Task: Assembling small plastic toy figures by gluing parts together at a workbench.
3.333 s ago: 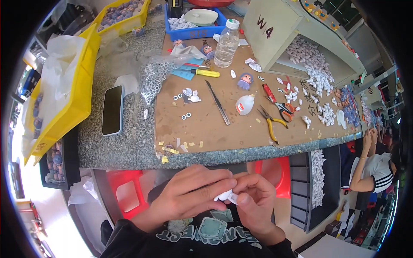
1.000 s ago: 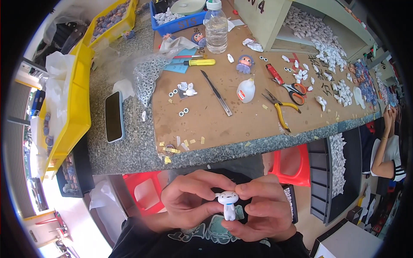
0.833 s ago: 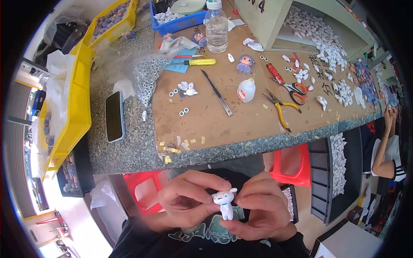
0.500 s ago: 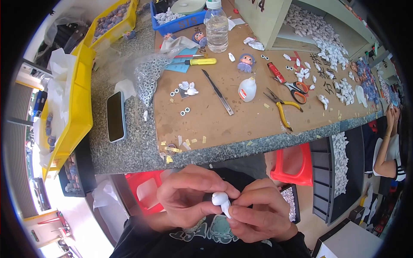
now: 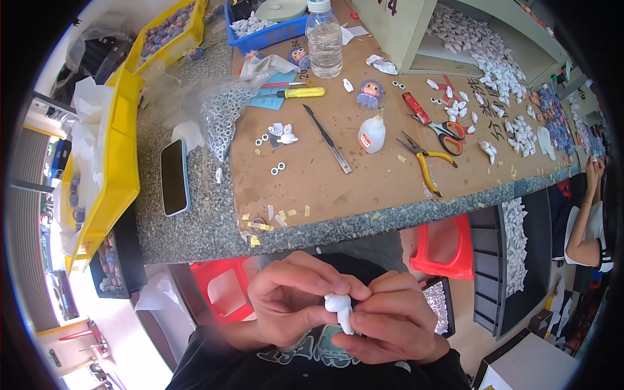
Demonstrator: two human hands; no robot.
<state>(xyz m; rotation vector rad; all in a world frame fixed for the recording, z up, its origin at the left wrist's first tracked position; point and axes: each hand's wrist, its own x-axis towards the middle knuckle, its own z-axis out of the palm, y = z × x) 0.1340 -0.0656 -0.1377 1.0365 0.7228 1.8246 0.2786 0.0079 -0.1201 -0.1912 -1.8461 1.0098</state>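
Observation:
In front of my chest, below the bench edge, a small white toy figure part (image 5: 340, 311) with a round head is pinched between my two hands. My left hand (image 5: 286, 298) grips its head end between thumb and fingers. My right hand (image 5: 398, 318) closes on its lower end, thumb and index finger touching the side. The fingers of both hands meet just above it. On the bench lies a similar white figure part (image 5: 287, 134), beside small white ring pairs (image 5: 278, 168).
On the brown board (image 5: 286, 201) lie a craft knife (image 5: 327, 138), a small glue bottle (image 5: 372, 134), pliers (image 5: 426, 162), scissors (image 5: 450, 134) and a doll (image 5: 370, 94). A water bottle (image 5: 324, 40) stands behind. A phone (image 5: 174, 177) and yellow bin (image 5: 120, 156) are left; a person's arm (image 5: 582, 221) is far right.
My left hand has shifted slightly right, its fingers now over the top of the white figure part. The part has turned a little and moved slightly right. The bench items lie as before.

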